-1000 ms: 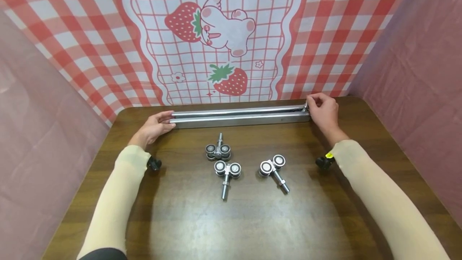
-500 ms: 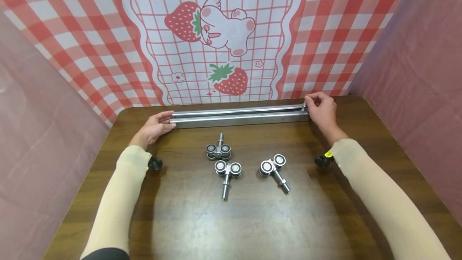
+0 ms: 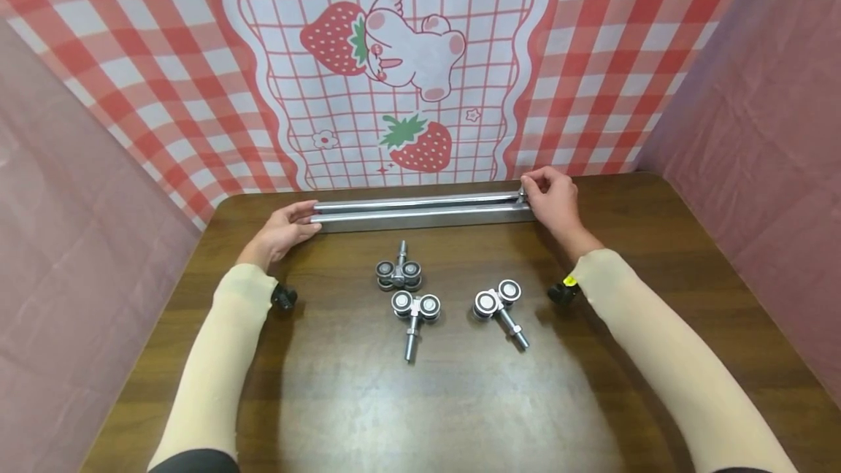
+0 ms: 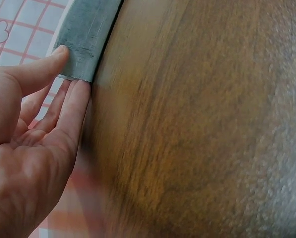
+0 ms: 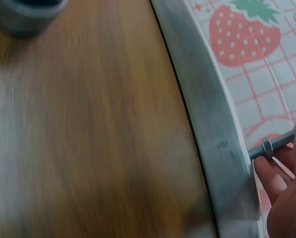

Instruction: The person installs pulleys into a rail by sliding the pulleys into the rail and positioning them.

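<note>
A long grey metal track (image 3: 420,221) lies along the table's back edge, its slot facing up. My left hand (image 3: 279,232) holds the track's left end. In the left wrist view the thumb (image 4: 61,57) presses the side face while other fingers touch the cut end. Near the track's right end, my right hand (image 3: 557,203) pinches an upright threaded bolt (image 5: 274,145) with a nut. This bolt stands up out of the slot; whatever is below it inside the track is hidden. Three roller trolleys with bolts, one at the back (image 3: 398,276), lie on the table.
The other trolleys are at front centre (image 3: 415,306) and to the right (image 3: 497,301), both in front of the track. A strawberry-print cloth (image 3: 420,79) hangs right behind the wooden table (image 3: 420,414). Pink curtains (image 3: 769,93) stand at both sides.
My right hand has moved left along the track, taking the upright bolt with it. My left hand stays at the left end. The three loose trolleys have not moved.
</note>
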Available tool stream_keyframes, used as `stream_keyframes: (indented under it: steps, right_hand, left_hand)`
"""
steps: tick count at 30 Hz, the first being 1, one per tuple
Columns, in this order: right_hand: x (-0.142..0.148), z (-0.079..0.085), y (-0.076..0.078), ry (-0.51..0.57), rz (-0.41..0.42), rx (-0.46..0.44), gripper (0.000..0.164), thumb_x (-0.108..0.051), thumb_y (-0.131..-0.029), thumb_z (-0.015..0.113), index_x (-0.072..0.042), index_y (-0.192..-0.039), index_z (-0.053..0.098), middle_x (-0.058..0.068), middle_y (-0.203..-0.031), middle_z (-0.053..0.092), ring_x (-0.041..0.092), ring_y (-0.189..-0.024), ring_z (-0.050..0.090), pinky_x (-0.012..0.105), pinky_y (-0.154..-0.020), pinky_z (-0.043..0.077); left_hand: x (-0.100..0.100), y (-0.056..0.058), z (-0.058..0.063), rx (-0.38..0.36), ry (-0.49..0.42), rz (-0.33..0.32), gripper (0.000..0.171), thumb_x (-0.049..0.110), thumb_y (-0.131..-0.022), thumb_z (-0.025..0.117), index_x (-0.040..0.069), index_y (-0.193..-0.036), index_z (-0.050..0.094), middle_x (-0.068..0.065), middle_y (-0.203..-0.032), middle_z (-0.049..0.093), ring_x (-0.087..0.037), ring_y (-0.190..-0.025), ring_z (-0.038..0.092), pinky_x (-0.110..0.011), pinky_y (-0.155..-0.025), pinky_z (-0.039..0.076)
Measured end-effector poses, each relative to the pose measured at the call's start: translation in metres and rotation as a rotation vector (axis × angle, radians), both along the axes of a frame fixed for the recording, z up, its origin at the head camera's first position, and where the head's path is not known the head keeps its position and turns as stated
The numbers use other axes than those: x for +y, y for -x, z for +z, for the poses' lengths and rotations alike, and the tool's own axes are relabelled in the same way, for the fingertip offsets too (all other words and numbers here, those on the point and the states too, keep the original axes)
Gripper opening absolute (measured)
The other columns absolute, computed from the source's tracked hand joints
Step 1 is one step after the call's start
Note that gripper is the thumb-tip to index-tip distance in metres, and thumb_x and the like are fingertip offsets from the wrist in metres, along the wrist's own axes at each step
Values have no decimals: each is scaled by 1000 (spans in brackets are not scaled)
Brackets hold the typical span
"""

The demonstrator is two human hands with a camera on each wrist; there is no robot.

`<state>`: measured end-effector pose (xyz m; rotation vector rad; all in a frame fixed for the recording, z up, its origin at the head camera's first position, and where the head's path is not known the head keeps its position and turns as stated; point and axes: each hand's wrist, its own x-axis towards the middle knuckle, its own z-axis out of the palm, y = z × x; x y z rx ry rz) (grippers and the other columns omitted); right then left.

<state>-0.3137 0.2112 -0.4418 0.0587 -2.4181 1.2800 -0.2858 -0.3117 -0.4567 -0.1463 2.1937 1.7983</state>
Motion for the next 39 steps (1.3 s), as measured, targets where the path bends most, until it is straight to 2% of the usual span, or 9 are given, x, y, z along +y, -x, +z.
stream_keyframes:
  steps: [3,4,7,10,13,18,27,34,39]
  right_hand:
    - [-9,0,0,14,17,2,26,-21,-109,72,4,-115,80,22,-100,77,3,-82,55,15,-74,43]
    - [-9,-4,4,39,32,17,27,-27,-108,74,-1,-111,82,15,-96,78,3,-82,56,16,-73,43]
    - [-16,-4,3,59,27,18,25,-27,-107,75,-4,-109,83,9,-92,77,5,-83,57,20,-74,43]
    - [-21,-2,3,71,13,9,23,-24,-107,75,-3,-110,83,14,-97,80,1,-82,56,18,-75,45]
    - [-28,4,-1,50,-15,-17,23,-17,-108,72,3,-116,81,26,-107,80,-3,-82,54,16,-79,45]
    - [-34,6,-3,48,-27,-41,24,-17,-110,72,3,-118,80,28,-112,79,-6,-83,52,17,-83,44]
    - [-43,4,-8,53,-26,-39,23,-15,-110,71,5,-120,79,29,-112,80,3,-87,57,15,-79,46]
    - [-51,5,-7,30,-30,-54,24,-16,-111,70,4,-121,79,29,-112,79,18,-93,64,28,-86,51]
    - [-61,8,-8,54,-12,-67,23,-15,-111,71,4,-120,79,29,-112,80,21,-94,65,29,-86,52]
  left_hand:
    - [1,0,0,0,-8,3,76,-5,-112,59,7,-179,25,-24,-186,27,-38,-173,30,-6,-103,60]
    - [1,0,0,0,-7,3,76,-5,-112,59,7,-179,25,-24,-186,27,-38,-173,31,-5,-102,60]
    - [1,0,1,0,-2,4,77,-6,-112,59,7,-179,25,-24,-186,28,-39,-172,32,-7,-104,60]
    - [1,0,2,1,5,3,78,-6,-111,60,7,-179,25,-25,-186,28,-37,-170,35,-12,-111,60]
    - [1,0,3,5,12,2,77,-5,-111,60,7,-179,25,-25,-185,29,-33,-166,40,-16,-116,58]
    - [-1,-2,3,4,30,-2,76,-4,-113,60,7,-180,25,-25,-185,28,-30,-163,42,-14,-113,60]
    - [0,-4,-1,-3,20,-6,76,-4,-112,60,7,-180,25,-26,-186,28,-38,-172,31,-8,-105,61]
    - [-1,-4,-2,-2,20,-3,76,-3,-113,60,7,-180,25,-25,-186,27,-38,-172,30,-7,-104,61]
    - [0,-2,1,5,20,-7,76,-3,-112,61,7,-179,26,-25,-186,28,-38,-172,31,-9,-106,61]
